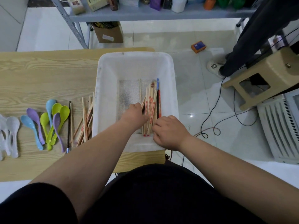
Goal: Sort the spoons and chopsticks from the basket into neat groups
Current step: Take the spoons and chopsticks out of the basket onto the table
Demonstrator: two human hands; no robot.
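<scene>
A white plastic basket [111, 75] stands on the right end of the wooden table [40, 75]. Inside it lies a bundle of wooden chopsticks with red print [151, 101], plus a black one with a blue tip. My left hand [135, 114] reaches into the basket and grips the bundle from its left side. My right hand [168, 132] has curled fingers on the bundle's near end. On the table lie loose wooden chopsticks [85, 122], a dark chopstick [69, 125], coloured spoons [48, 122] in blue, purple and green, and clear white spoons [9, 135] at the far left.
A metal shelf [145, 13] with boxes and bottles stands behind the table, with a cardboard box [108, 34] under it. Right of the basket are tiled floor, cables [210, 131], a beige stool [258, 75], a white appliance [278, 126] and a standing person's leg [239, 50].
</scene>
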